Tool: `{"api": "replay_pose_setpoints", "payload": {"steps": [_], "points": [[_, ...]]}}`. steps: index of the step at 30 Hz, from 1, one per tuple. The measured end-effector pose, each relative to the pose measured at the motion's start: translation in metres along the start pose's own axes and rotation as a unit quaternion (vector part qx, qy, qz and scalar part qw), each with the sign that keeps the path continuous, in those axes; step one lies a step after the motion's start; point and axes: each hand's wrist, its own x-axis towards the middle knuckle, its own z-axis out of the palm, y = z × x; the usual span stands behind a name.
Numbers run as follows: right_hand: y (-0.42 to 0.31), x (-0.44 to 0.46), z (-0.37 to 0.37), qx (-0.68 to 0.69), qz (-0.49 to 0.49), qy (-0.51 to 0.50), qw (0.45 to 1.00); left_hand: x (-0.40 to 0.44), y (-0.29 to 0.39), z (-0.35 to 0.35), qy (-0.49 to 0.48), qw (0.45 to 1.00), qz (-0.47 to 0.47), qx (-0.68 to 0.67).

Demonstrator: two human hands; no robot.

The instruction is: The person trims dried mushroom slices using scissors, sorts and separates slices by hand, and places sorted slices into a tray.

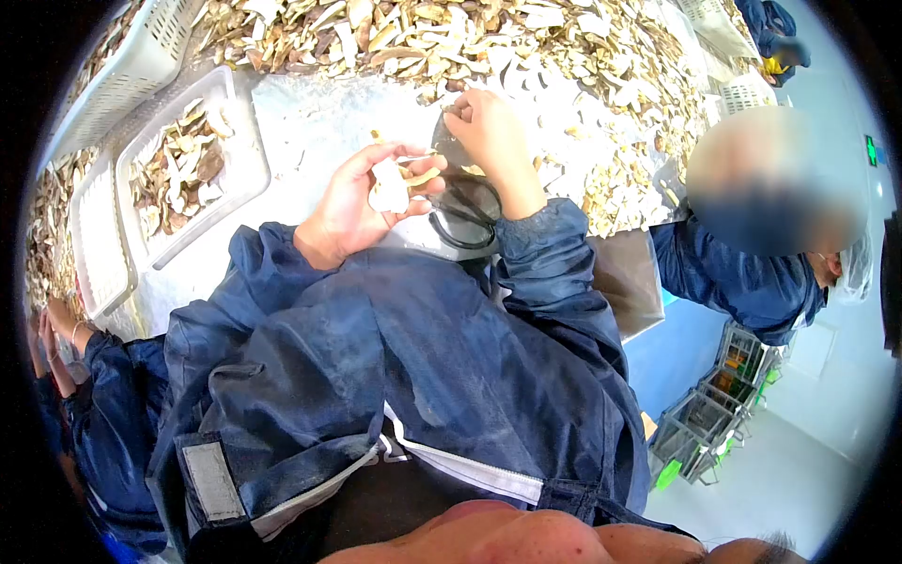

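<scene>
My left hand (346, 202) is palm up at the near edge of the table, fingers curled around a few dried mushroom slices (388, 188), a broad pale one and a thin yellowish one. To its right and farther forward, my right hand (493, 136) bends over the table with fingertips drawn together at the edge of the scattered slices. Whatever they may pinch is hidden. Below that wrist lies a black looped object (463, 226), perhaps scissor handles, partly in shadow.
A large heap of dried mushroom slices (413, 38) covers the far table. On the left stand a clear plastic tub (254, 155) with slices and a white basket (155, 61). A co-worker (723, 268) is close on the right; another person's hand (66, 324) appears at far left.
</scene>
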Motion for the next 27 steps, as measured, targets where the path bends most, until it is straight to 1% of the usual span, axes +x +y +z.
{"api": "replay_pose_setpoints", "payload": {"steps": [1,4,6,7,8,10,12,13,14,16,17,18,21,25,27], "points": [[0.002,-0.003,-0.003,-0.003,0.021,-0.017,1.000,0.001,-0.001,0.002,0.015,1.000,0.006,0.006],[-0.001,-0.008,-0.017,0.022,0.062,-0.013,0.998,0.005,-0.002,-0.002,0.023,1.000,0.002,0.005],[-0.009,-0.011,-0.028,0.183,0.086,-0.032,0.979,0.008,-0.002,-0.008,0.017,1.000,0.000,0.005],[-0.015,-0.012,-0.033,0.263,0.098,-0.042,0.959,0.008,-0.002,-0.010,0.016,1.000,-0.001,0.005],[-0.021,-0.013,-0.037,0.344,0.093,-0.100,0.929,0.008,-0.001,-0.011,0.018,1.000,0.000,0.006],[-0.033,-0.013,-0.041,0.493,0.078,-0.210,0.841,0.009,0.000,-0.007,0.022,1.000,0.002,0.007],[-0.027,0.001,-0.028,0.352,0.055,-0.146,0.923,0.008,-0.002,-0.006,0.041,0.999,0.008,0.017],[-0.025,0.010,-0.022,0.277,0.043,-0.112,0.953,0.007,-0.002,-0.006,0.051,0.998,0.011,0.022],[-0.025,0.015,-0.016,0.184,0.052,-0.074,0.979,0.007,-0.003,-0.008,0.047,0.999,0.009,0.022],[-0.021,0.016,0.002,0.050,-0.035,0.006,0.998,0.007,-0.002,-0.013,0.038,0.999,0.004,0.024],[-0.018,0.016,0.011,-0.016,-0.080,0.046,0.996,0.006,0.000,-0.014,0.029,0.999,0.000,0.023],[-0.020,0.015,0.016,0.009,-0.092,0.057,0.994,0.005,0.001,-0.015,0.022,1.000,-0.005,0.022],[-0.019,0.009,0.019,-0.008,-0.107,0.047,0.993,0.002,0.001,-0.017,0.013,0.999,-0.021,0.046],[-0.013,-0.002,0.016,0.050,-0.102,-0.004,0.994,0.003,-0.003,-0.009,0.014,0.993,-0.048,0.104],[-0.010,-0.005,0.009,0.084,-0.102,-0.042,0.990,0.002,-0.002,-0.008,-0.003,0.993,-0.054,0.108]]}}
